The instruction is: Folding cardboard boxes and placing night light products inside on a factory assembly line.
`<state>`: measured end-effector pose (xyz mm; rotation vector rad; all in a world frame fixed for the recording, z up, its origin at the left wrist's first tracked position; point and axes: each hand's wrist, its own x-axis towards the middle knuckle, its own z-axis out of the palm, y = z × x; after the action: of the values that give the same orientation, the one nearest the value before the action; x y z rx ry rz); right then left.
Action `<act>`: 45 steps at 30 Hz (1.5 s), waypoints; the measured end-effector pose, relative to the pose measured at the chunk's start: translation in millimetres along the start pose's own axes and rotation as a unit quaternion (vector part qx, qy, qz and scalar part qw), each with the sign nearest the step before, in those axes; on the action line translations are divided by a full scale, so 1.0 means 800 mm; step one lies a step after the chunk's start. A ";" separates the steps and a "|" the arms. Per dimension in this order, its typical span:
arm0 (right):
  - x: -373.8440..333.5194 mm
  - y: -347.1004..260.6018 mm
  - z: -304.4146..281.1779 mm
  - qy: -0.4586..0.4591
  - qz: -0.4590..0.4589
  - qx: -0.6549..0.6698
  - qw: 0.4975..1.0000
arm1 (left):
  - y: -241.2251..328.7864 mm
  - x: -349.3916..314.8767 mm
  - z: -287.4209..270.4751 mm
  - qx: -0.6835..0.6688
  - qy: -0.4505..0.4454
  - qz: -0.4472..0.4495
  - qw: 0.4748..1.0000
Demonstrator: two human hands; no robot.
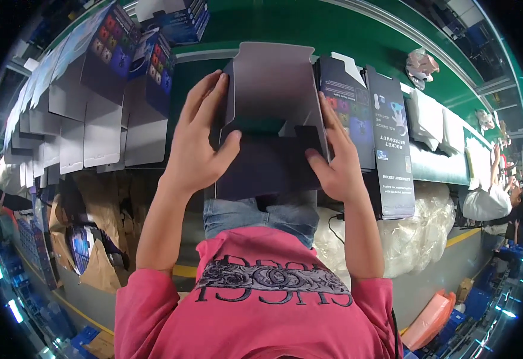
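An open cardboard box [267, 170], dark outside and pale grey inside, is held between my two hands at the table's near edge. Its far flap stands up, and green shows through the opening in its middle. My left hand [198, 143] grips the left wall, with the fingers along the outside and the thumb over the near corner. On the right wall lies my right hand [338, 158], its thumb bent over the near right corner. Part of its fingers is hidden behind the box wall.
To the left stand several open printed boxes [103, 90] in a row. Flattened dark printed boxes [390, 143] lie at the right, beside white wrapped packs [426, 119]. A plastic-wrapped item [421, 67] sits farther back on the green table [273, 21]. Clear plastic bags [420, 233] hang below the right edge.
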<state>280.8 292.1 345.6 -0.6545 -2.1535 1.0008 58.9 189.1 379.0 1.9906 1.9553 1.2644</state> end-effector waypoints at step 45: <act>0.004 -0.031 0.008 -0.092 -0.035 -0.141 0.985 | 0.035 0.015 0.007 0.135 -0.219 0.029 0.966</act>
<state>270.2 276.7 363.2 -0.6323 -2.4907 0.7504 82.8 196.8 397.1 2.2194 1.9300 0.5135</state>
